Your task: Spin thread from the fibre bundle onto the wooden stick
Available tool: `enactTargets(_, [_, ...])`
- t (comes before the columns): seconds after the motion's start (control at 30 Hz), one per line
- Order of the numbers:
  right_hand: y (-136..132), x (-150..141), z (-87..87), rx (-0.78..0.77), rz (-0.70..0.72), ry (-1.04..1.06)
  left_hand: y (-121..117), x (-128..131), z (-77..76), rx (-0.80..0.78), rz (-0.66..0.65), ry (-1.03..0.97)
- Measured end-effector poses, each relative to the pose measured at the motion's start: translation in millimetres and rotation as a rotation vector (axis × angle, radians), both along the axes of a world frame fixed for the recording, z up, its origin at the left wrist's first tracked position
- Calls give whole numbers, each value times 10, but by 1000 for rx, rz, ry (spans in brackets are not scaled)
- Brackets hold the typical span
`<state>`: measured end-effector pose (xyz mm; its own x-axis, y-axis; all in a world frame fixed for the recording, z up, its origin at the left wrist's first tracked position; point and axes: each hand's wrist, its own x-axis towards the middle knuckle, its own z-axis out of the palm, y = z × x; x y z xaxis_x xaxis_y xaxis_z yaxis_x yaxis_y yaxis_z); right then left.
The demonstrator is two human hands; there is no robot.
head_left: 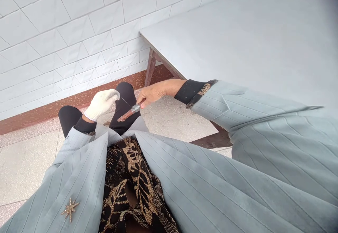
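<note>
My left hand (102, 103), in a white knit glove, is closed with its fingertips together above my knees. A thin strand of wire (125, 101) runs taut from those fingertips to a coil of silvery wire (136, 108). That coil is wound around a reddish-brown wooden stick (126, 115), whose near end points down and left. My bare right hand (151, 94) is wrapped around the stick's other end, just beyond the coil. Its fingers partly hide the stick. A short gap, spanned by the strand, separates my two hands.
A large pale-topped table (237, 39) on brown legs stands to my right against the white tiled wall (79, 32). A reddish-brown baseboard (39, 116) runs along the wall. Speckled floor tiles (23, 166) lie around my black-trousered knees (125, 95).
</note>
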<state>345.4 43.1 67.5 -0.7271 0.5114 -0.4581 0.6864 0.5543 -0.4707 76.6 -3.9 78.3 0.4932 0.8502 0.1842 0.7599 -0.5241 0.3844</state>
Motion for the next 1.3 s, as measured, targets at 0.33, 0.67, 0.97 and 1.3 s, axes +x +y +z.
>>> enactTargets(0.33, [-113, -97, 145, -31, -295, 615, 64, 67, -398, -154, -3, -136])
enactTargets(0.67, [-53, -87, 76, 245, -438, 223, -149, 219, -205, 23, -81, 411])
enactTargets(0.97, [-48, -78, 83, -148, -25, -85, -100, 126, -119, 168, -136, 391])
enactTargets(1.3, [-77, -44, 169, -104, -469, 869, -25, 112, -400, -291, -96, -329])
